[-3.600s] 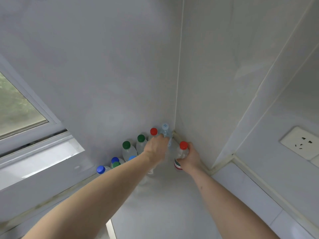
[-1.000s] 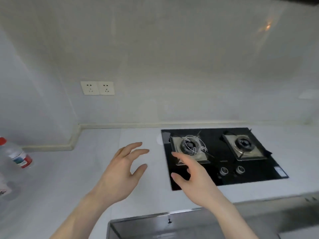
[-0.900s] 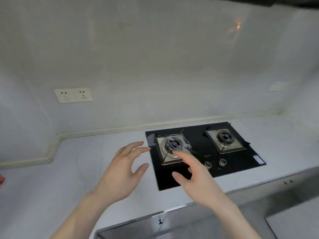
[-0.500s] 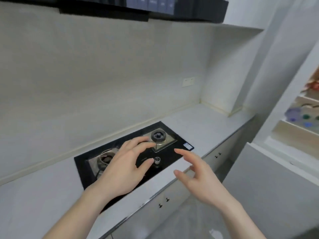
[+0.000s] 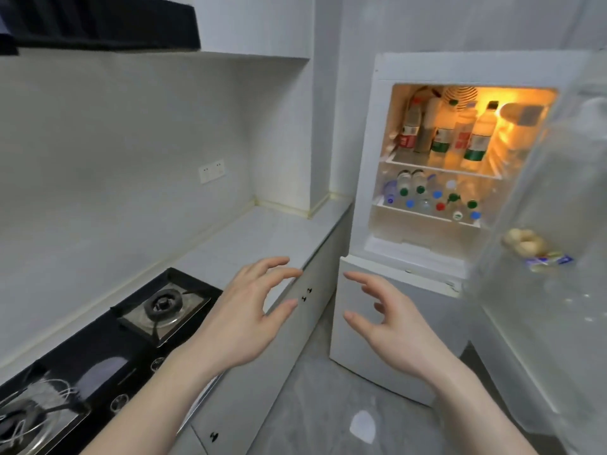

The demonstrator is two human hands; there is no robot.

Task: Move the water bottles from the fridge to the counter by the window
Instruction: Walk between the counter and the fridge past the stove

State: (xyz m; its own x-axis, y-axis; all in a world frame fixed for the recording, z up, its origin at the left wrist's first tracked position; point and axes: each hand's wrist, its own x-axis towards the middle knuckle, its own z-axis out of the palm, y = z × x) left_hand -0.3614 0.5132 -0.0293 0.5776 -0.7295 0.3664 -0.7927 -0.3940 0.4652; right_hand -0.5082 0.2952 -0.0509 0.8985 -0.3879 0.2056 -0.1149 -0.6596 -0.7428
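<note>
Kitchen bench (image 5: 262, 231) runs toward open fridge (image 5: 460, 70); water bottles (image 5: 430, 200) stand packed on lit shelves — well beyond reach; left hand (image 5: 243, 320), right hand (image 5: 391, 323) both empty, fingers spread — likely readied for next grab.

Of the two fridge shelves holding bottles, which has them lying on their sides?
The lower shelf: its bottles lie caps toward the camera, while those on the lit upper shelf stand upright.

Fridge door (image 5: 555, 257) cut off at right; lower-shelf water bottles (image 5: 430, 198) blurred, uncountable.
</note>
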